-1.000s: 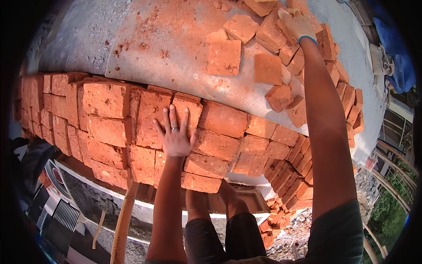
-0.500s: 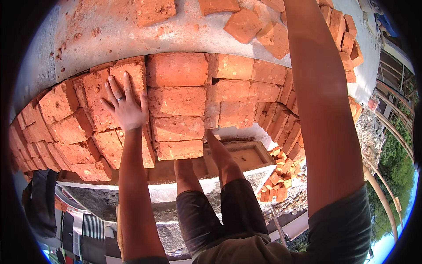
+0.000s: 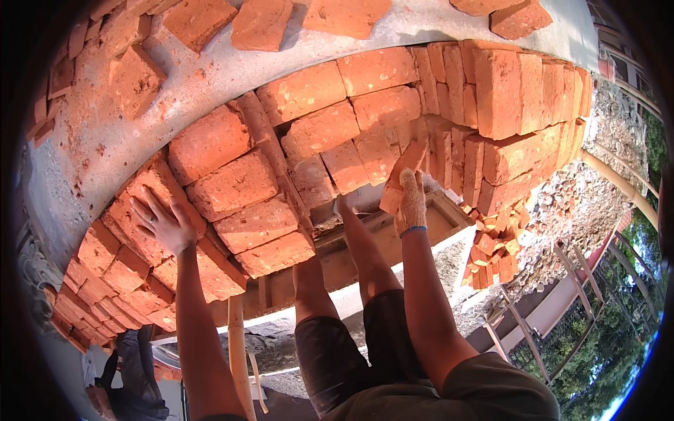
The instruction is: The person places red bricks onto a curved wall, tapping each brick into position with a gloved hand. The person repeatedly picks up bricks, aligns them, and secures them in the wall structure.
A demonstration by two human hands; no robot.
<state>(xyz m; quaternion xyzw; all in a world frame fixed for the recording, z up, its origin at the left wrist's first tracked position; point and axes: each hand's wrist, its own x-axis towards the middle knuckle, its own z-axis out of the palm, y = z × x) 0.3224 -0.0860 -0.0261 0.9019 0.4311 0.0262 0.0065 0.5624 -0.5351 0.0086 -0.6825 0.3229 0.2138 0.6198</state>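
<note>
Two hands reach over a long stack of orange-red bricks (image 3: pixel 319 133), rough, matte blocks with chipped edges, pitted faces and squared corners, laid in close rows that appear to curve. The bare left hand (image 3: pixel 165 223), a ring (image 3: pixel 152 219) on one finger, lies palm down on a broad brick (image 3: pixel 156 177) at the left part of the stack; its grip is apart, fingers spread flat over the grainy face.

The right hand (image 3: pixel 411 200) wears a tan, coarse-textured glove with a blue band (image 3: pixel 413 229) at the cuff. Its grip is clamped on a tilted brick (image 3: pixel 393 186), which is at the near edge of the stack, right of the person's legs (image 3: pixel 368 249); whether this brick touches its neighbours I cannot tell.

Beyond the stack, a smooth, pale grey slab (image 3: pixel 217 81) carries red crumbs and several loose bricks (image 3: pixel 263 24), some lying askew. Below the stack's near edge sits a brown, shallow recessed frame (image 3: pixel 449 217) with straight raised sides. Just right of it, broken brick pieces (image 3: pixel 495 245) lie in a jagged heap, beside pale, lumpy rubble (image 3: pixel 554 193).
</note>
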